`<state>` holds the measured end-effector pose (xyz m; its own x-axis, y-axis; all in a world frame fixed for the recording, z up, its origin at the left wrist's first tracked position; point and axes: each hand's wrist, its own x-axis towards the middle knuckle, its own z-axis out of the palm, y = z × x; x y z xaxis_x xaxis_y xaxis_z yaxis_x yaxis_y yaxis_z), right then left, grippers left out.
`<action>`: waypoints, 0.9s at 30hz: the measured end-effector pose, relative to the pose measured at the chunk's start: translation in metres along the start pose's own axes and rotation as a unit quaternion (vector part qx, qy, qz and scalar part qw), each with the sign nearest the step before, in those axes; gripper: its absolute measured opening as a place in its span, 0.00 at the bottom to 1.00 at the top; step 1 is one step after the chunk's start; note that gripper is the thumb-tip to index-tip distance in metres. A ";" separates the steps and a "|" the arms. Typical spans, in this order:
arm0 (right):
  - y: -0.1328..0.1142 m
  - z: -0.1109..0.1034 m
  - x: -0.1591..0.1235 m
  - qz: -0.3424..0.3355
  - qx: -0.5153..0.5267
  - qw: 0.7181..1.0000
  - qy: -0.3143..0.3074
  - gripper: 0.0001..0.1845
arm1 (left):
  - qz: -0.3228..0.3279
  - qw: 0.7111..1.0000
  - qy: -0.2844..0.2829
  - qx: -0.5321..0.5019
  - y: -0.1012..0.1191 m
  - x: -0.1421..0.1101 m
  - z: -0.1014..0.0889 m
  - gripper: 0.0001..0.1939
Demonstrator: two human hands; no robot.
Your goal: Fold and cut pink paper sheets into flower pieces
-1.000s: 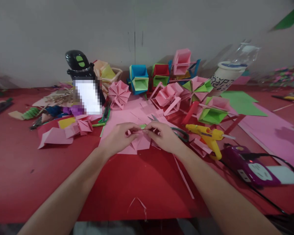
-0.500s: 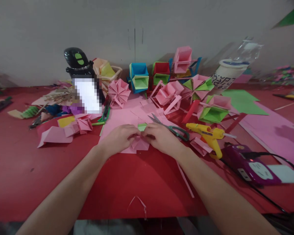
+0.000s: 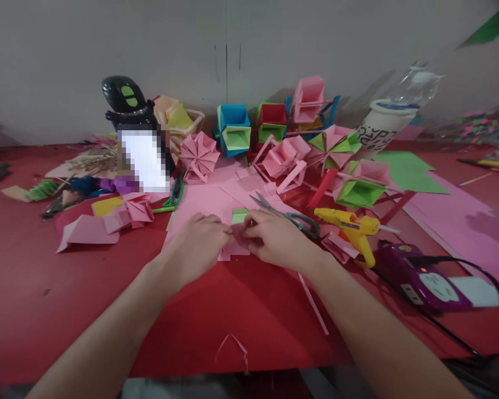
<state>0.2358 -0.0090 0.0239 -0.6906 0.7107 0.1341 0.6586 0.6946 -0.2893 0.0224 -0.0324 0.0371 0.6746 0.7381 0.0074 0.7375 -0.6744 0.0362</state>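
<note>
A small folded pink paper piece lies between my two hands, partly hidden by the fingers. My left hand grips its left side with closed fingers. From the other side, my right hand pinches it with thumb and curled fingers. Just behind, a light green strip of paper shows between the hands. Beneath them lie pink paper sheets. Scissors rest beside my right hand, their blades pointing back and left.
Folded paper lanterns stand along the wall. To the right are a yellow glue gun, a purple power strip with a black cable, and a white cup. A black holder with a bright screen stands at left.
My left hand has turned and shifted slightly left and nearer to me. The fingers of both hands have moved a little apart, showing more of the pink paper.
</note>
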 end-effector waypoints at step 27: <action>0.001 0.015 0.010 0.109 0.181 0.974 0.083 0.09 | -0.112 0.963 0.090 -0.228 -0.021 0.012 0.027 0.11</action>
<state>0.2250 -0.0034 0.0104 -0.4684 0.8660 0.1750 0.6147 0.4618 -0.6395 0.0157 -0.0101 0.0095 0.4533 0.8831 0.1209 0.7452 -0.4499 0.4923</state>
